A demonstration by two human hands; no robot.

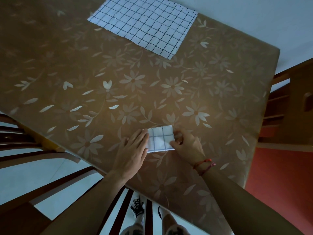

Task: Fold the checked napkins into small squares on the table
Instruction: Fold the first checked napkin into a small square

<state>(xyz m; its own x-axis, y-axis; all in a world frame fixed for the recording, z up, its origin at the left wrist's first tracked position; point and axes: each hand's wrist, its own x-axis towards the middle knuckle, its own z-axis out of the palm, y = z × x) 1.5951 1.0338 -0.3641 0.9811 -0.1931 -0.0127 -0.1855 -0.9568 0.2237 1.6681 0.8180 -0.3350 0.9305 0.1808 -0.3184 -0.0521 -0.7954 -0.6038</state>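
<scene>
Folded napkin (160,139): a small white square with a dark grid. It lies on the bench (169,85) close to the near edge, in front of the person. The left hand (133,150) presses flat on the square's left part, fingers straight and held together. The right hand (188,145) pinches the right edge, thumb on top near the lower corner and fingers curled against the side. Red cords (205,165) circle the right wrist.

Count: two napkins and two hands. The flat napkin (145,26), of the same check, lies spread in one layer at the far side, with one corner reaching the bench's far edge. It is well apart from the folded one.

Between the two napkins a wide stretch of brown flower-patterned cloth covers the bench. The cloth's right corner is rounded. The near edge runs on a slant just beneath the person's forearms.

A slatted wooden chair (42,160) stands against the left side. A second chair (291,102) stands off the right side. Below the near edge the person's shoes (138,207) show on a pale floor.
</scene>
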